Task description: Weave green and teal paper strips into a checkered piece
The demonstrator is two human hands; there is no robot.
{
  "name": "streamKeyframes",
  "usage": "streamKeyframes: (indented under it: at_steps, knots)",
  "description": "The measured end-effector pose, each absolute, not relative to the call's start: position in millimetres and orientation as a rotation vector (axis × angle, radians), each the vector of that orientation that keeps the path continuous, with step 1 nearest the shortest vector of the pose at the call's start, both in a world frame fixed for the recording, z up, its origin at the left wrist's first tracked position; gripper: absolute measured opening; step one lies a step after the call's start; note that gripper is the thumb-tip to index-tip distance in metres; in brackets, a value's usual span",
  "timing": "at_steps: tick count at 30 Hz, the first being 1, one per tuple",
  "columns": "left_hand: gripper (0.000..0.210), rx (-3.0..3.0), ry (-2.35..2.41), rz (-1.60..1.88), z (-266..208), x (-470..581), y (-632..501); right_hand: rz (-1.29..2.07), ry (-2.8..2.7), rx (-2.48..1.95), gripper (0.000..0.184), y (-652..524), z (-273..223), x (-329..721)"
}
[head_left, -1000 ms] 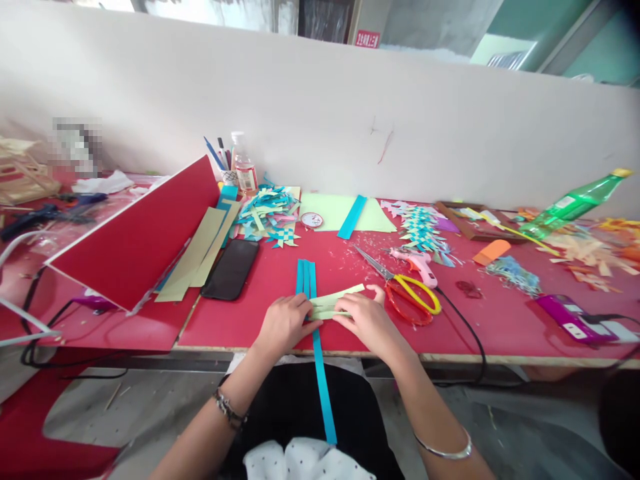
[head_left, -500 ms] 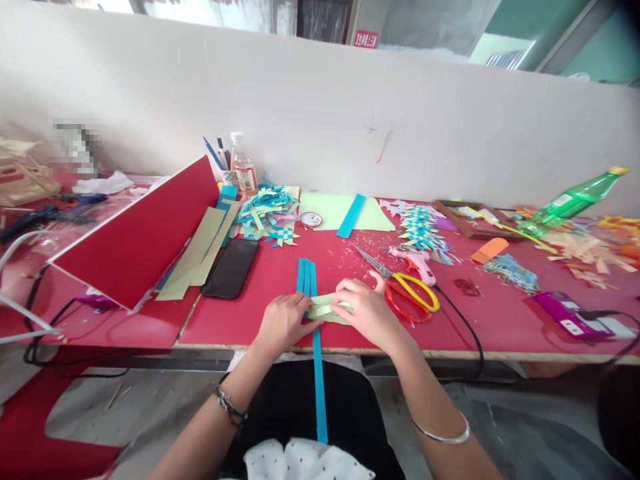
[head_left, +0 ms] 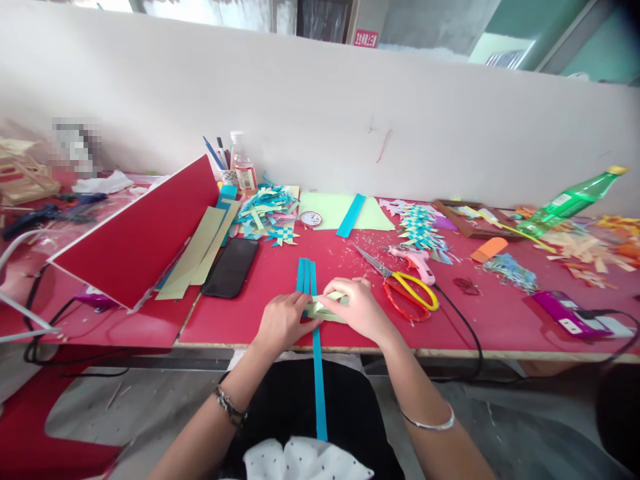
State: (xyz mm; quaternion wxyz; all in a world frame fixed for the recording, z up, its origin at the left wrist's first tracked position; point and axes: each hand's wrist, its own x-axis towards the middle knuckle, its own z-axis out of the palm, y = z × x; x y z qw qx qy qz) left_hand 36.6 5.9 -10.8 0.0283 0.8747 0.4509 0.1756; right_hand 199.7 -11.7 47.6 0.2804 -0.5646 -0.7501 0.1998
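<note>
Near the table's front edge lie blue paper strips crossed with pale green paper strips. One long blue strip hangs over the edge onto my lap. My left hand presses on the crossing from the left, its fingers and thumb spread around it. With thumb and fingers closed, my right hand pinches a pale green strip and bends it up and over toward the left. The exact weave under the fingers is partly hidden. Just right of that hand lie scissors with red and yellow handles.
A black phone and a slanted red board are at left. Behind lie a heap of paper scraps and a pale green sheet. A pink glue gun, woven paper piece and green bottle are at right.
My right hand has moved slightly left, folding the pale green strip over toward the blue strips. My left hand stays almost where it was.
</note>
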Motion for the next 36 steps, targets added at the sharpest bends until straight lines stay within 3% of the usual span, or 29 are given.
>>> streamKeyframes:
  at_steps: [6, 13, 19, 26, 31, 36]
  knots:
    - [0.022, 2.636, 1.51, 0.505, -8.0, 37.3, 5.1, 0.838, -1.906, -1.317, 0.026, -8.1, 45.7, 202.2]
    - [0.024, 2.551, 1.567, 0.504, -10.7, 36.9, 8.7, 0.373, -2.175, -1.557, 0.011, -10.0, 17.6, 221.3]
    - [0.023, 2.488, 1.585, 0.505, -11.1, 36.8, 11.1, 0.301, -2.2, -1.641, 0.015, -10.6, 2.1, 224.3]
    - [0.022, 2.445, 1.568, 0.528, -8.6, 36.5, 12.0, 0.436, -2.183, -1.659, 0.015, -6.5, 6.5, 222.8]
    - [0.021, 2.445, 1.553, 0.547, -9.0, 36.9, 12.2, 0.455, -2.182, -1.679, 0.028, -3.8, 13.1, 221.4]
    - [0.019, 2.446, 1.529, 0.55, -9.1, 37.5, 11.6, 0.309, -2.228, -1.707, 0.014, -4.5, 13.3, 218.9]
